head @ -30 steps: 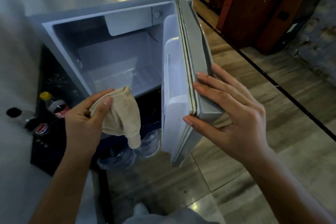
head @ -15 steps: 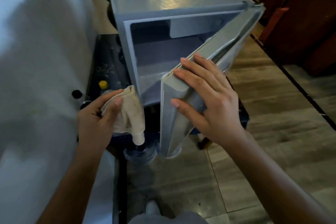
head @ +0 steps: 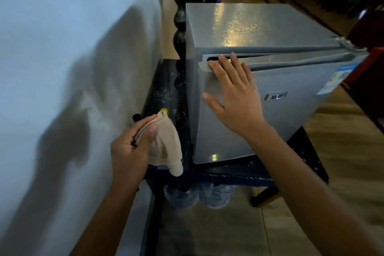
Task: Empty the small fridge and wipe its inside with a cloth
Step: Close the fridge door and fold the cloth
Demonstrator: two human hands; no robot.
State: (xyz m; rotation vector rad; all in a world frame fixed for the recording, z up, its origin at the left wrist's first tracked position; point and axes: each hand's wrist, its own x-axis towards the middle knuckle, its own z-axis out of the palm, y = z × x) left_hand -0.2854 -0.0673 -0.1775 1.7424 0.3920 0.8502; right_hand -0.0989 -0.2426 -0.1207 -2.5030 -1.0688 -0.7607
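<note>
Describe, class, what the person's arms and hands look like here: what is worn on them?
Nothing is worn. The left hand and right hand are bare, without gloves, rings or watch. Both forearms are uncovered to the picture's edge, no sleeves showing. Fingernails are short and unpainted.

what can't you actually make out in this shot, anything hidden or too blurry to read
All from the head view:
- Fridge inside: hidden by the nearly shut door; only a dark slit shows.
- Door sticker and badge: too small and blurred to read.
- Yellow-capped bottle: mostly behind the cloth in the left hand.
- Clear bottles under the stand: tops hidden by it.
- Right hand fingertips: over the door's top edge.
</note>
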